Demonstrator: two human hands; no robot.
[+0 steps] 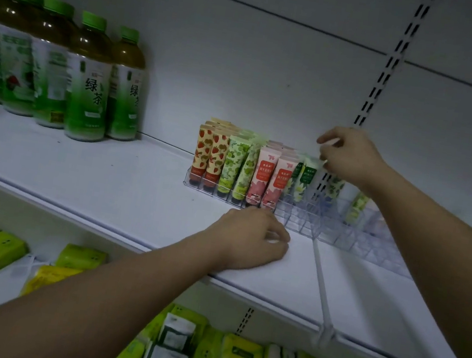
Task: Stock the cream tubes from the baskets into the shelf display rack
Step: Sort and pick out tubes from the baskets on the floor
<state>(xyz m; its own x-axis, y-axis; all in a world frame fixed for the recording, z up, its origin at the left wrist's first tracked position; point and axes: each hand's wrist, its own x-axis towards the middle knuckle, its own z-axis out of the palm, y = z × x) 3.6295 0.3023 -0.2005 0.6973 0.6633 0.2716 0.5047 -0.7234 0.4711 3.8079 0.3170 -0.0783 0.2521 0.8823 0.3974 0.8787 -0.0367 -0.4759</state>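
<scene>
So we've got a clear acrylic display rack point(299, 220) on the white shelf point(103, 181), with front-row cream tubes in pairs: two strawberry tubes point(208, 158), two green grape tubes point(237, 169), two pink tubes point(272, 178). More stand behind them, can't count those. Our right hand point(350, 157) is up over the rack's back, grip pinching the top of a white-green tube point(335, 186). Our left hand point(253, 238) rests on the shelf just before the rack, fingers curled, holding nothing we can see. Five green tea bottles point(88, 82) stand left.
</scene>
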